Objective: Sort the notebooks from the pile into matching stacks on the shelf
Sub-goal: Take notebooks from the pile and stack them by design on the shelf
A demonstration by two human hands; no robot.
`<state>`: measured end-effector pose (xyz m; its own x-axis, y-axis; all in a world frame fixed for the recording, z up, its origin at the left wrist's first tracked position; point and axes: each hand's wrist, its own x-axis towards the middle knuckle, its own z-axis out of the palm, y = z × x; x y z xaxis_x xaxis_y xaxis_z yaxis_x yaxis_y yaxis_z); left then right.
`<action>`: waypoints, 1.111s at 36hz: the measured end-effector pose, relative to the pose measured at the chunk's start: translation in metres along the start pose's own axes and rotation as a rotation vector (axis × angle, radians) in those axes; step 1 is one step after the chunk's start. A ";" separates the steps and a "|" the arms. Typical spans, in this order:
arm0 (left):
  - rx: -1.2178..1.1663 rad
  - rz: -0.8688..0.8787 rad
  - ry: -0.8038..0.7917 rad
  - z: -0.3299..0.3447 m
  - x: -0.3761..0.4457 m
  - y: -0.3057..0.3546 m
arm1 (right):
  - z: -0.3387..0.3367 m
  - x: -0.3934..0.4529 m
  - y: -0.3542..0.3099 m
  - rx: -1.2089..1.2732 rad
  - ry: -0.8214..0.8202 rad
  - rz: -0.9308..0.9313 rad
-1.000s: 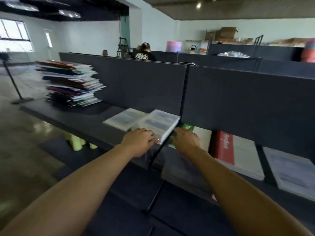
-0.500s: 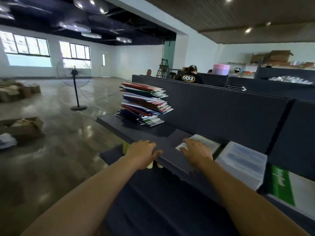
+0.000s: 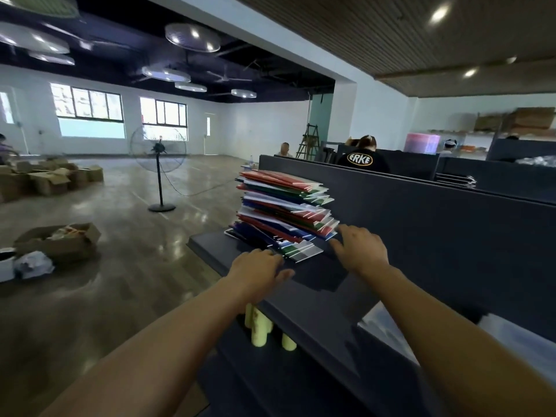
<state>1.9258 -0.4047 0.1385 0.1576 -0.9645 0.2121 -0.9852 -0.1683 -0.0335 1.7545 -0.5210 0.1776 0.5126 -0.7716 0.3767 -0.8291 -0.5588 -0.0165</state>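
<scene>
Pile (image 3: 285, 215) of notebooks sits at the far left end of the shelf (image 3: 313, 293), against the dark back panel (image 3: 436, 236). Mixed covers: red, green, blue, white. Stack is uneven, edges fanned out toward me and to the right.

I see both hands out in front, palms down, both empty.

Left hand (image 3: 258, 270) is low at the shelf's front edge, just below and in front of the pile's bottom notebooks. Fingers loosely apart, slightly curled, thumb pointing right. Fingertips look near the lowest covers; I can't tell if they touch.

Right hand (image 3: 361, 246) is at the pile's right side, level with the lower third. Fingers spread, tips right at the protruding corners of the lower notebooks, touching or nearly so; blur makes it hard to call. Nothing clamped between thumb and fingers.

So the pile is ahead of and between the two hands, slightly left of the right hand's fingertips and above the left hand's.

Further right on the shelf, partly behind my right forearm, pale notebooks (image 3: 388, 332) lie flat; detail is blurred.

Under the shelf, pale yellow cylinders (image 3: 260, 328) stand upright. Floor fan (image 3: 158, 152) and cardboard boxes (image 3: 57, 240) are off to the left.
</scene>
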 end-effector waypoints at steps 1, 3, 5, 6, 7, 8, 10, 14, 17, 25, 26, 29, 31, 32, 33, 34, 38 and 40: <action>0.011 -0.001 0.008 -0.002 0.009 -0.003 | 0.000 0.011 0.000 0.018 0.012 0.006; 0.022 -0.009 0.020 -0.003 0.026 -0.011 | 0.001 0.033 -0.002 0.038 0.034 0.005; 0.016 -0.013 0.024 -0.003 0.042 -0.017 | 0.001 0.052 -0.005 0.055 0.056 0.001; 0.014 -0.013 0.026 -0.001 0.050 -0.020 | 0.001 0.061 -0.006 0.065 0.067 0.003; 0.011 -0.010 0.027 0.000 0.057 -0.022 | 0.002 0.070 -0.008 0.075 0.075 0.005; 0.006 -0.003 0.027 0.002 0.064 -0.025 | 0.002 0.078 -0.010 0.087 0.081 0.009; -0.014 0.017 0.029 0.007 0.076 -0.029 | 0.001 0.093 -0.016 0.105 0.088 0.012; -0.068 0.038 0.038 0.013 0.098 -0.041 | -0.001 0.124 -0.031 0.118 0.109 0.003; -0.067 0.067 -0.012 0.014 0.112 -0.051 | 0.001 0.143 -0.042 0.122 0.090 0.003; -0.125 0.203 -0.015 0.023 0.145 -0.081 | 0.012 0.186 -0.070 0.125 0.002 0.079; -0.130 0.220 -0.007 0.025 0.148 -0.085 | 0.014 0.190 -0.072 0.123 -0.011 0.089; -0.129 0.262 0.000 0.027 0.156 -0.093 | 0.021 0.202 -0.075 0.139 -0.050 0.112; -0.128 0.286 -0.010 0.028 0.160 -0.096 | 0.025 0.208 -0.074 0.146 -0.076 0.109; -0.133 0.298 -0.008 0.029 0.162 -0.098 | 0.026 0.211 -0.074 0.147 -0.091 0.106; -0.144 0.307 -0.001 0.029 0.163 -0.099 | 0.026 0.213 -0.073 0.153 -0.107 0.104; -0.158 0.314 0.006 0.030 0.165 -0.100 | 0.026 0.216 -0.072 0.166 -0.122 0.104; -0.231 0.343 0.035 0.032 0.170 -0.103 | 0.020 0.225 -0.066 0.233 -0.149 0.085; -0.252 0.358 0.037 0.032 0.171 -0.102 | 0.016 0.228 -0.066 0.197 -0.167 0.056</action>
<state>2.0559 -0.5590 0.1471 -0.1948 -0.9441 0.2658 -0.9638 0.2345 0.1267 1.9299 -0.6650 0.2503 0.5106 -0.8332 0.2123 -0.8061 -0.5498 -0.2191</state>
